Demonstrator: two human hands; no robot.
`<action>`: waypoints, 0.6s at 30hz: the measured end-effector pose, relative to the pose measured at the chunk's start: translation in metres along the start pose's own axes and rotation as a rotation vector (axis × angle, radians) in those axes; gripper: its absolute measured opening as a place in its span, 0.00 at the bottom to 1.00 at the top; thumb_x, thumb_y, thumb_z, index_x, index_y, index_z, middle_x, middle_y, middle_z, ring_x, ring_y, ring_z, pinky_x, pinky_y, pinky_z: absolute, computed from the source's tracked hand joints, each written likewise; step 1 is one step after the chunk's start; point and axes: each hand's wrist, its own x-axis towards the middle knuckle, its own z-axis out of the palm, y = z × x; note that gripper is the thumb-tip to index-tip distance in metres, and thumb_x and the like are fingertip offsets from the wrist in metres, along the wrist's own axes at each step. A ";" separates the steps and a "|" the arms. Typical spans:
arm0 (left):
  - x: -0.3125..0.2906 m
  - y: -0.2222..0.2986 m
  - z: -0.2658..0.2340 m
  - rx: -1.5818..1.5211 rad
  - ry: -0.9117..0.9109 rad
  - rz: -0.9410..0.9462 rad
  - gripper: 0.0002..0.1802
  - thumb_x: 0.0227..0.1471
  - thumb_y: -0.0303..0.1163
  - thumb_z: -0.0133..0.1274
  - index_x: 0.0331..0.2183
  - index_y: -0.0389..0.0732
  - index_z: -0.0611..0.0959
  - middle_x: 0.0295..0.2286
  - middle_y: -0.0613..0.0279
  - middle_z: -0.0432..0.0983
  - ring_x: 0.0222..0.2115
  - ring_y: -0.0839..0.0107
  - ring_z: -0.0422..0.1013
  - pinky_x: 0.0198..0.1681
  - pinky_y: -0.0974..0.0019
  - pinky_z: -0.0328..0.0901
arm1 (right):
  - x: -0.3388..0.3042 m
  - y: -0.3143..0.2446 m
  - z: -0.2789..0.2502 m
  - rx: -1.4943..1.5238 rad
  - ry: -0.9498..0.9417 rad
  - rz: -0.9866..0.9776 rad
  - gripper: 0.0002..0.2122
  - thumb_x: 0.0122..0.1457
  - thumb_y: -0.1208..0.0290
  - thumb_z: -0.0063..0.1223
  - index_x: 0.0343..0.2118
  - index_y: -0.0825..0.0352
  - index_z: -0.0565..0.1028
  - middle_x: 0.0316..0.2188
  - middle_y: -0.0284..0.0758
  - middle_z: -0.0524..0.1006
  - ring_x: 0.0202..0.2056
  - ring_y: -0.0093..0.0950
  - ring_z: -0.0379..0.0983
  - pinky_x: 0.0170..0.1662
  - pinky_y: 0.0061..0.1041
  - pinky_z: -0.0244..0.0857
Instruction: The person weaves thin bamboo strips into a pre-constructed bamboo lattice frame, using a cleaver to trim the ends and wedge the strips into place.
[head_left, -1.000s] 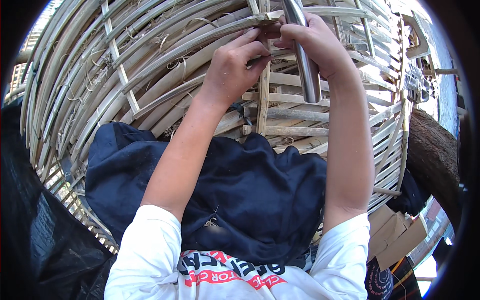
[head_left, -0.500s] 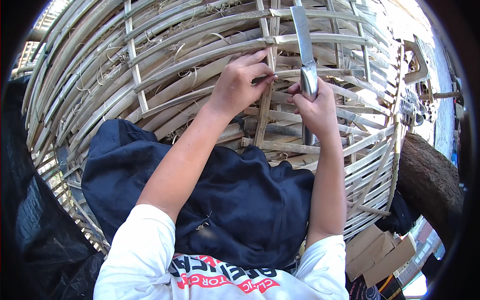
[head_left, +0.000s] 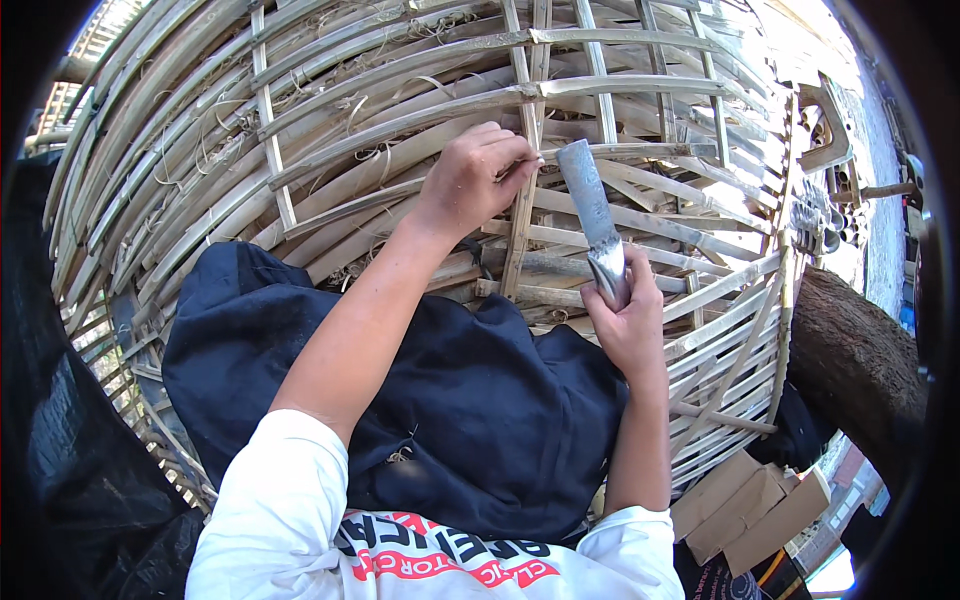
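Observation:
My right hand point(head_left: 630, 320) grips a knife point(head_left: 590, 205) around its rounded metal socket, with the broad, square-ended blade pointing away from me. The blade is held above the bamboo lattice. To its left, my left hand point(head_left: 475, 180) is closed in a pinch beside an upright bamboo strip point(head_left: 520, 235) of the lattice. Something small and pale shows at its fingertips, too small to name. Long, curved bamboo slats point(head_left: 400, 125) run across behind both hands, crossed by thinner upright strips.
Dark cloth point(head_left: 440, 410) covers my lap. Black sheeting point(head_left: 80, 440) hangs at the left. At the right are a thick log point(head_left: 850, 345), a folded cardboard box point(head_left: 750, 505) and a wooden-framed saw-like handle point(head_left: 828, 125). Thin bamboo shavings point(head_left: 200, 145) cling to the slats.
My right hand has drawn the knife down toward me, its blade tip now lower and farther left. My left hand has drawn its fingers closer together and shifted slightly downward.

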 end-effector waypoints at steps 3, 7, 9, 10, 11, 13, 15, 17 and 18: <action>-0.001 -0.001 -0.001 -0.023 0.037 0.011 0.05 0.44 0.24 0.63 0.27 0.36 0.82 0.18 0.61 0.71 0.19 0.69 0.65 0.24 0.67 0.62 | -0.005 0.001 0.004 0.017 -0.002 -0.005 0.17 0.50 0.76 0.58 0.43 0.70 0.69 0.26 0.41 0.78 0.27 0.25 0.76 0.34 0.25 0.68; -0.003 -0.004 -0.001 -0.013 0.037 -0.024 0.05 0.45 0.25 0.64 0.26 0.37 0.82 0.18 0.62 0.71 0.18 0.69 0.65 0.24 0.67 0.62 | -0.006 -0.001 0.006 0.021 -0.019 0.045 0.18 0.49 0.76 0.58 0.43 0.70 0.69 0.26 0.41 0.78 0.28 0.26 0.76 0.34 0.25 0.68; -0.002 -0.003 -0.001 -0.018 0.031 -0.041 0.05 0.45 0.26 0.64 0.26 0.38 0.82 0.17 0.63 0.71 0.18 0.69 0.65 0.23 0.67 0.62 | -0.006 0.000 0.006 0.025 -0.011 0.054 0.18 0.49 0.76 0.59 0.43 0.70 0.69 0.26 0.41 0.78 0.28 0.27 0.76 0.35 0.25 0.69; -0.001 -0.003 -0.001 -0.010 0.026 -0.030 0.05 0.45 0.26 0.64 0.25 0.38 0.82 0.17 0.63 0.71 0.18 0.69 0.65 0.23 0.66 0.62 | -0.007 0.003 0.007 0.030 0.006 0.030 0.18 0.49 0.75 0.59 0.43 0.70 0.69 0.27 0.41 0.78 0.28 0.27 0.76 0.35 0.26 0.69; 0.000 -0.002 -0.002 0.000 0.021 -0.020 0.05 0.45 0.26 0.64 0.25 0.38 0.82 0.17 0.63 0.71 0.18 0.69 0.65 0.23 0.66 0.62 | -0.007 0.005 0.007 0.036 0.022 0.006 0.18 0.49 0.75 0.59 0.43 0.70 0.69 0.27 0.41 0.78 0.28 0.28 0.77 0.35 0.26 0.69; 0.000 -0.001 -0.002 0.018 0.025 -0.010 0.05 0.45 0.26 0.64 0.25 0.39 0.82 0.17 0.63 0.71 0.18 0.68 0.65 0.23 0.66 0.61 | -0.007 0.005 0.007 0.041 0.020 0.003 0.18 0.49 0.75 0.60 0.43 0.70 0.69 0.27 0.42 0.78 0.28 0.29 0.77 0.36 0.27 0.69; -0.001 0.000 0.000 0.035 0.044 -0.006 0.05 0.45 0.27 0.64 0.25 0.39 0.82 0.17 0.63 0.71 0.19 0.68 0.66 0.23 0.65 0.61 | -0.007 0.005 0.006 0.050 0.020 -0.010 0.18 0.49 0.74 0.60 0.43 0.70 0.69 0.27 0.42 0.78 0.28 0.30 0.77 0.36 0.27 0.69; -0.001 -0.001 0.000 0.028 0.046 -0.002 0.05 0.45 0.27 0.64 0.25 0.39 0.82 0.17 0.63 0.71 0.19 0.68 0.66 0.24 0.65 0.61 | -0.007 0.006 0.006 0.064 0.019 -0.030 0.18 0.49 0.74 0.61 0.43 0.70 0.69 0.27 0.42 0.78 0.28 0.30 0.77 0.36 0.28 0.69; -0.001 -0.001 0.001 0.025 0.047 0.000 0.05 0.45 0.26 0.64 0.25 0.39 0.82 0.17 0.64 0.71 0.19 0.67 0.66 0.25 0.66 0.62 | -0.006 0.004 0.006 0.056 0.017 -0.015 0.18 0.49 0.74 0.60 0.43 0.70 0.69 0.27 0.43 0.78 0.29 0.31 0.77 0.36 0.28 0.69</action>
